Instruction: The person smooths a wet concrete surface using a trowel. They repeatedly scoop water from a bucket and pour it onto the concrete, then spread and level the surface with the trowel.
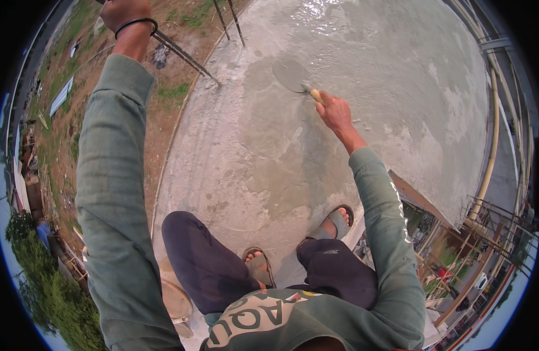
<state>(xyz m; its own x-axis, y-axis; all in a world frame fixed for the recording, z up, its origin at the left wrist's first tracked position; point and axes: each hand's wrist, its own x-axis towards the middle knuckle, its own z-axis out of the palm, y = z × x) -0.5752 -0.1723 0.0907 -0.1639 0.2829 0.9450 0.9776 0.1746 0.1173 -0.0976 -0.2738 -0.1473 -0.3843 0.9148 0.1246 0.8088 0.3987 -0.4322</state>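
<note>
My right hand (338, 113) is closed round the wooden handle of a trowel (290, 76). Its rounded, cement-grey blade lies flat on the wet concrete surface (392, 76). Up at the left, my left hand (125, 13) is wrapped round a steel reinforcing bar (184, 56) that slants out of the slab's left edge; the hand is partly cut off by the top of the picture. A black band circles that wrist. Damp, smoother cement spreads around the blade, while paler, rougher patches lie nearer my feet.
Two more rebars (236, 23) rise from the slab edge farther off. Beyond the left edge, bare ground (164, 117) lies below. A round bucket (176, 298) stands by my left knee. At right are a board edge (421, 196), bamboo poles (488, 146) and a drop with scaffolding.
</note>
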